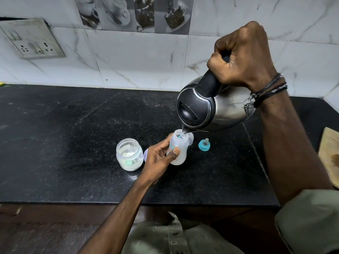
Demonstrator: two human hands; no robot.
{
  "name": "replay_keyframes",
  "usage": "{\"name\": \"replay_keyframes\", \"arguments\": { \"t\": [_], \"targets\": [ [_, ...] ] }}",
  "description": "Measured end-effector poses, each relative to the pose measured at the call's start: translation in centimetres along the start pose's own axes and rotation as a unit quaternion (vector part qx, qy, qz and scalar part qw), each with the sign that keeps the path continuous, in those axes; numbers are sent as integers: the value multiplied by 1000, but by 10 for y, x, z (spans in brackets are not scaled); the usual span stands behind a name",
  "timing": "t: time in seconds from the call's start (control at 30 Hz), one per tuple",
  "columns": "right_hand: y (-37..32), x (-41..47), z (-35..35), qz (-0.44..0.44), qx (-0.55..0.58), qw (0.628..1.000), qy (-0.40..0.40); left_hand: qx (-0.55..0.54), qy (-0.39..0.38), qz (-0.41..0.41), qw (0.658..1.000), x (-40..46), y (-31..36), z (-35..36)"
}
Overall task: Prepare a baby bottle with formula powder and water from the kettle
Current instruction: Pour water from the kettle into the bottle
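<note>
Two hands are at work in your head view; your right hand [242, 55] is clenched round the black handle of the steel electric kettle [214, 105], tipped so its spout sits just over the mouth of the clear plastic baby bottle [177, 149]; your left hand [159, 158] is wrapped round that bottle, which stands on the black speckled stone counter [73, 134]; a clear open jar of white powder [129, 154] stands just left of it; the teal-ringed teat [204, 144] lies near on the right.
</note>
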State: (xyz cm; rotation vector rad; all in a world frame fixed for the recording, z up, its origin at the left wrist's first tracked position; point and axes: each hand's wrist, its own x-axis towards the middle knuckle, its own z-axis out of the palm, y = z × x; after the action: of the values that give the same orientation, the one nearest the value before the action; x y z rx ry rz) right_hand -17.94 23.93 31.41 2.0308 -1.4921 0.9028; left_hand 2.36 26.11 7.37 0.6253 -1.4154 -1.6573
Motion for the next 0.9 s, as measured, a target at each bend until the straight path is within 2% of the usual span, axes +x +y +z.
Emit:
{"name": "replay_keyframes", "arguments": {
  "t": [0.9],
  "targets": [
    [-1,2,0,1,-5,1000,-7,-23,-6,9,1000,1,-4,-1]
  ]
}}
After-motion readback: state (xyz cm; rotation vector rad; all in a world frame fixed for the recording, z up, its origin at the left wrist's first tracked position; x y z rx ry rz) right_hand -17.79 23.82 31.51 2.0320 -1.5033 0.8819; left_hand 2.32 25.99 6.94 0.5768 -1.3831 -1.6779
